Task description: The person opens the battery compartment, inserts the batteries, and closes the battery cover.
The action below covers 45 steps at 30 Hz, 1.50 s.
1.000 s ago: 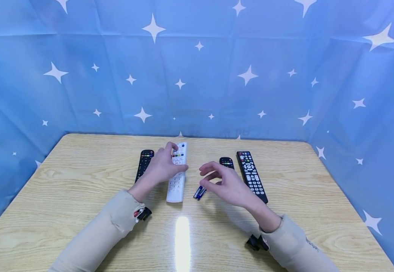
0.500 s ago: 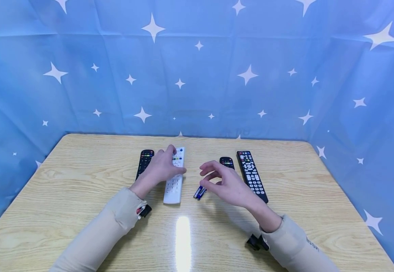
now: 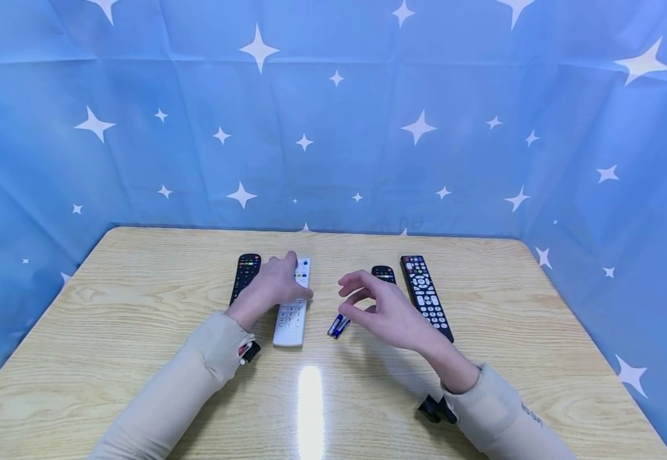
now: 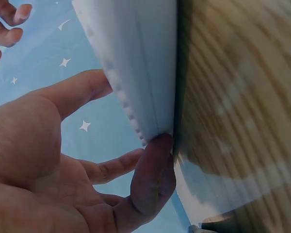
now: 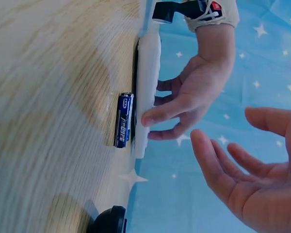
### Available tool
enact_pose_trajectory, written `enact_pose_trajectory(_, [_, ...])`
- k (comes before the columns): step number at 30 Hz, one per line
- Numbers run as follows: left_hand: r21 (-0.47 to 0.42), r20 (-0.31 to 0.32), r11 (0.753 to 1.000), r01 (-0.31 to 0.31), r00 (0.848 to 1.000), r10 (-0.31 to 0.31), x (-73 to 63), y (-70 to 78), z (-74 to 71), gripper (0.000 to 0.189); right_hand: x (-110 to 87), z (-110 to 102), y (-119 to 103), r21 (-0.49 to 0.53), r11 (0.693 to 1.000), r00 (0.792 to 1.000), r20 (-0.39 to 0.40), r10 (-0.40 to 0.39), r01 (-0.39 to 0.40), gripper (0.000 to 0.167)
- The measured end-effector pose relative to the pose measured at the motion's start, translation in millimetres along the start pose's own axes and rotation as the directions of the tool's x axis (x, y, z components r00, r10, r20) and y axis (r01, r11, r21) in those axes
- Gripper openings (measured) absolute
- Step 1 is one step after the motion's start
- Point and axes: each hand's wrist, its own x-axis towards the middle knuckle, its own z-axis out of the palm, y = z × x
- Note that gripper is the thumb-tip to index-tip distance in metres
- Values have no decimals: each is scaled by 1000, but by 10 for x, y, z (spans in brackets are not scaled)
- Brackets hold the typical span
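Observation:
A white remote control (image 3: 291, 324) lies face up on the table. My left hand (image 3: 270, 284) holds it across its width near the upper half, the thumb at its right edge. In the left wrist view, bent fingertips meet the side of the white remote (image 4: 145, 63), close over the wood. Right of it lie two blue AAA batteries (image 3: 339, 326), side by side. My right hand (image 3: 388, 313) hovers over them with loosely curved fingers, holding nothing. In the right wrist view that hand (image 5: 257, 179) is apart from the batteries (image 5: 123, 121).
A black remote (image 3: 246, 273) sits left of the white one, partly behind my left hand. A small black remote (image 3: 384, 274) is mostly covered by my right hand. Farther right rests a longer black remote (image 3: 425, 294). A blue star-patterned curtain (image 3: 333, 128) stands behind the table (image 3: 155, 268).
My left hand has drawn the white remote toward me and slightly left along the table. The right hand, the batteries and the black remotes have stayed put.

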Motion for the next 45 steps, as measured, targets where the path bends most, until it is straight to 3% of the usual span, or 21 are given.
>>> enact_pose_trajectory(13, [52,-60,999,10,998,-7,-12,15,58,93,-15,4,-27,-22,1000,1000,-3,-9,9,36])
enact_pose_trajectory(19, [81,-96,997,-13,995,20,-59,20,50,93,-15,0,-33,-36,999,1000,-6,-15,15,35])
enact_pose_trajectory(29, [163,-145,985,-58,986,82,-165,-41,-6,70,-25,-25,-23,-52,999,1000,-2,-10,10,35])
enact_pose_trajectory(36, [232,-185,967,-102,972,147,-229,-146,-43,54,-44,-35,-19,-73,997,1000,-8,-6,5,34])
enact_pose_trajectory(45, [279,-233,957,-76,962,145,-256,-273,-91,43,-75,-55,-16,-85,996,1000,-15,15,-16,33])
